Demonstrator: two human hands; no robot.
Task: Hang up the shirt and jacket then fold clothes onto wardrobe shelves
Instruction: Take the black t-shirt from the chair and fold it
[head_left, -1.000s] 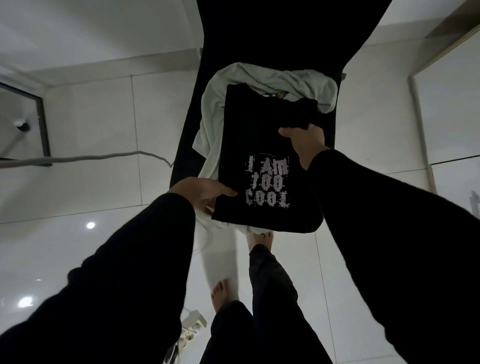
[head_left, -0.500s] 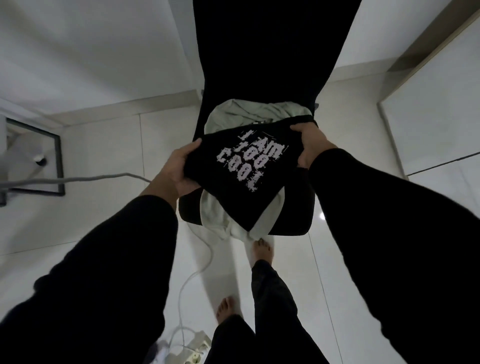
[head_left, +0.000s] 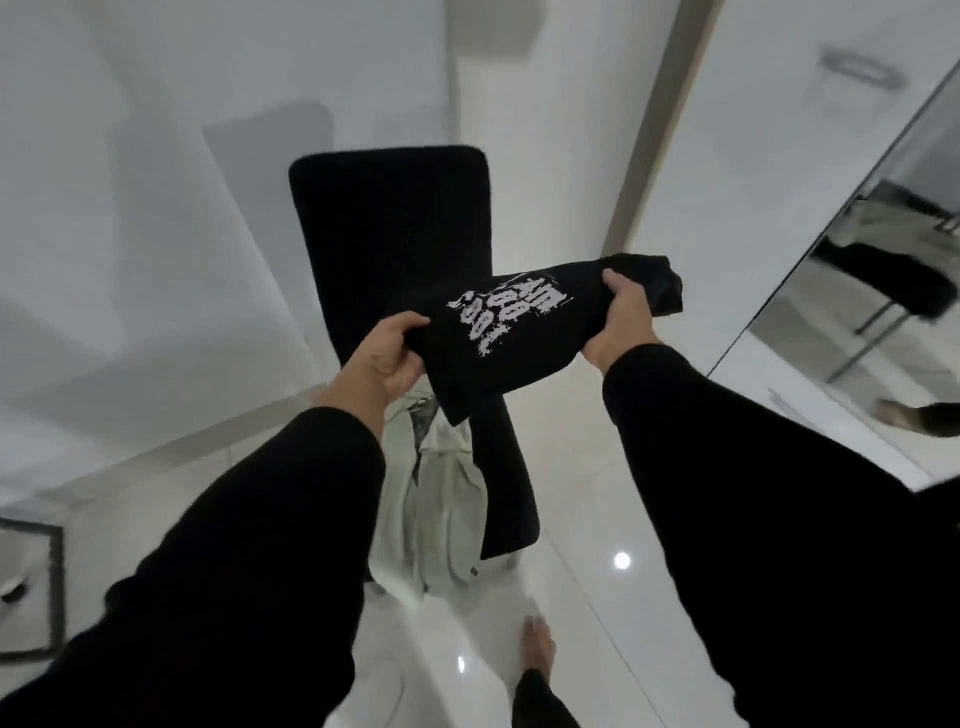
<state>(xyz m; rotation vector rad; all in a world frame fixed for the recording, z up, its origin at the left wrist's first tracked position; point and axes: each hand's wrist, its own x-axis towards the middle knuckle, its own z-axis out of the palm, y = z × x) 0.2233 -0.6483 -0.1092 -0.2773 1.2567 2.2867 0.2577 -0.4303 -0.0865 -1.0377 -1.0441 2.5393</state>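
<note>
- Folded black t-shirt (head_left: 511, 332) with white print, held in the air above the black chair (head_left: 395, 244).
- Left hand (head_left: 387, 353) fingers curled, gripping its left edge.
- Right hand (head_left: 623, 317) fingers pinching its right end.
- Pale green garment (head_left: 441, 499) on the chair seat below.
- Mirror (head_left: 878, 291) at right.

Two hands, the left hand (head_left: 390, 353) and the right hand (head_left: 623, 317), are raised in front of one black chair (head_left: 389, 234). Between them is one folded black T-shirt (head_left: 498, 332). One pale green garment (head_left: 441, 493) lies on the chair's seat. One bare foot (head_left: 537, 647) stands below the chair.
</note>
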